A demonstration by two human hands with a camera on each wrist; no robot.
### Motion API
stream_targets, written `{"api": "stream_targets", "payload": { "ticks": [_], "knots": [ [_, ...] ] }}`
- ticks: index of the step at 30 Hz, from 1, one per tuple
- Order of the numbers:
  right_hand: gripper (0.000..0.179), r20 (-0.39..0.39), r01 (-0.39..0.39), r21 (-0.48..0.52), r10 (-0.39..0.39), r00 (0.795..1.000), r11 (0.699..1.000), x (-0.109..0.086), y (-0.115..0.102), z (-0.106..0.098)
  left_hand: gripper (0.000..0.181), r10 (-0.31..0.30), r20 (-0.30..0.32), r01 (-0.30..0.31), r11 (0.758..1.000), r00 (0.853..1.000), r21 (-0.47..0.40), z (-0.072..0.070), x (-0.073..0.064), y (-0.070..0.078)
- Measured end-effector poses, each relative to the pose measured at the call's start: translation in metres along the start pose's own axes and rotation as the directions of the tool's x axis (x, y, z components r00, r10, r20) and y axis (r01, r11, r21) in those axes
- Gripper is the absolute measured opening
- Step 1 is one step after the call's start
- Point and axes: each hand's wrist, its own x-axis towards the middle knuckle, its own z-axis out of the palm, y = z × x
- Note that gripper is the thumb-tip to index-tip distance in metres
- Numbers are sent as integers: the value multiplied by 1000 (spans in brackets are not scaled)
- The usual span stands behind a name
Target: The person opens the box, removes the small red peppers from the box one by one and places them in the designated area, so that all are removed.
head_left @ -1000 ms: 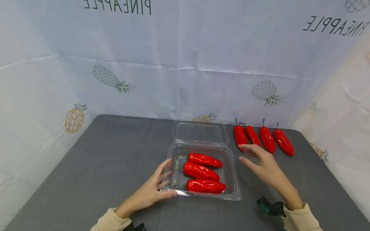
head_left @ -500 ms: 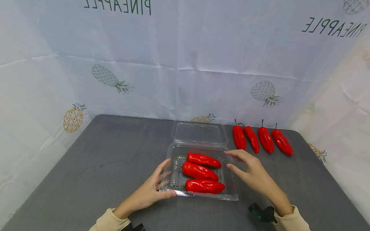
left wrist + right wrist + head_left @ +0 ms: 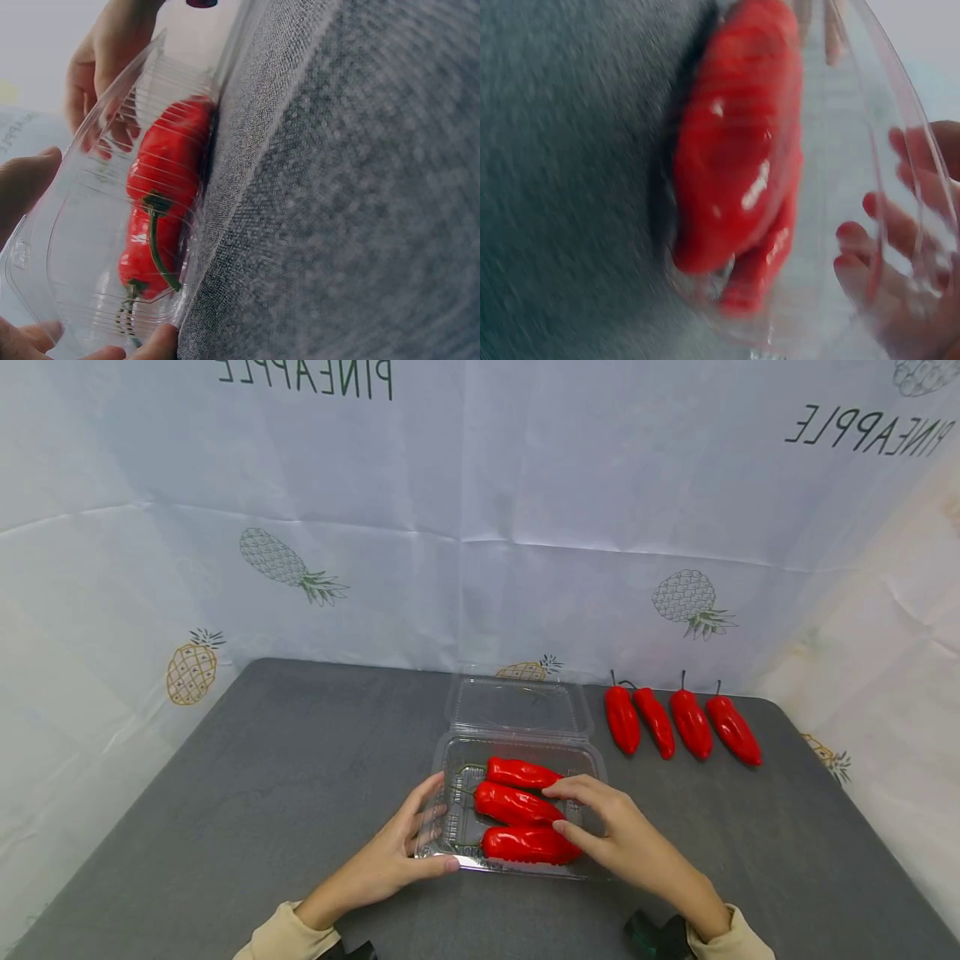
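A clear plastic clamshell container [image 3: 597, 760] lies with its lid folded back and holds 3 red peppers, stems to the left: a far one [image 3: 517, 772], a middle one [image 3: 513, 803] and a near one [image 3: 525, 845]. My left hand [image 3: 397, 852] holds the container's left front corner, thumb at the front and fingers along the left side. Above the right ends of the peppers is my right hand [image 3: 615, 827], thumb and fingers apart, partly covering the far and middle ones. Whether its fingertips touch a pepper I cannot tell. In the right wrist view, peppers [image 3: 739, 135] show through the container wall.
Several more red peppers [image 3: 690, 724] lie in a row at the table's back right, stems pointing away. The clear lid [image 3: 517, 706] extends back from the container across the grey table [image 3: 315, 760]. A pineapple-print cloth [image 3: 465, 593] hangs behind.
My right hand has moved left and nearer, from beside the loose peppers across the container's right rim to above the peppers inside. My left hand has stayed put.
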Motion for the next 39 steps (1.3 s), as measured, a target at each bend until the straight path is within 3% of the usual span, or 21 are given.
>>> {"api": "stream_targets", "payload": {
  "ticks": [5,12,20,30,39],
  "knots": [
    [36,68,5,33,-7,998,999,0,-3,9,101,-2,-2,2,1000,1000,6,0,0,-1],
    [35,158,-69,23,65,985,997,-1,-8,18,101,-8,-1,8,1000,1000,5,-1,0,0],
    [33,188,-148,-62,157,969,987,-2,-11,21,101,-11,-2,11,1000,1000,11,-1,0,0],
    [30,188,-119,-138,144,972,983,-2,-13,24,100,-1,1,1,1000,1000,26,-2,1,0],
    [41,203,-120,-157,151,968,980,-2,-12,25,100,-15,0,15,999,1000,30,-3,1,2]
  ]
}}
